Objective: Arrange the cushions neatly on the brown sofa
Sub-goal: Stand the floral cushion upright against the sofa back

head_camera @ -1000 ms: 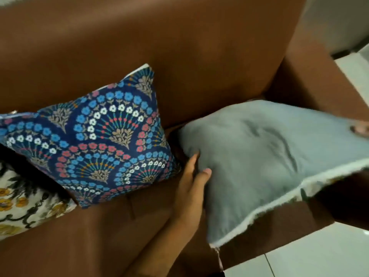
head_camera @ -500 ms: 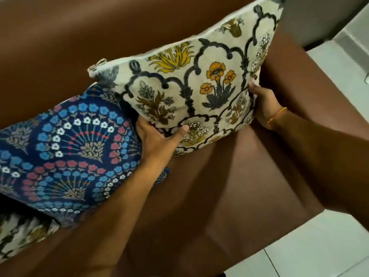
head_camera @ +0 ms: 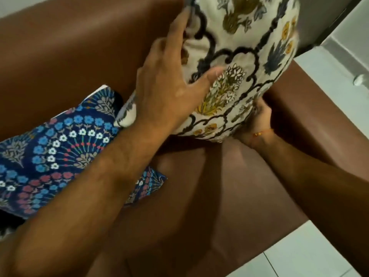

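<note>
A cream cushion (head_camera: 245,62) with yellow and grey flowers stands upright against the backrest at the right end of the brown sofa (head_camera: 69,52). My left hand (head_camera: 171,82) lies flat on its left side, fingers spread, pressing it. My right hand (head_camera: 259,120) grips its lower right corner, down by the armrest (head_camera: 295,108); an orange band is on that wrist. A dark blue cushion (head_camera: 60,148) with a fan pattern of blue, white and red flowers leans against the backrest to the left, partly under my left forearm.
White floor tiles (head_camera: 311,254) lie beyond the sofa's front edge at the lower right. A grey wall and a white skirting (head_camera: 343,43) are at the upper right. A scrap of another patterned cushion (head_camera: 4,230) shows at the far left edge.
The cream cushion has gone from lying grey side up to standing upright at the right end of the sofa. My left hand has slid from its lower edge up its left side.
</note>
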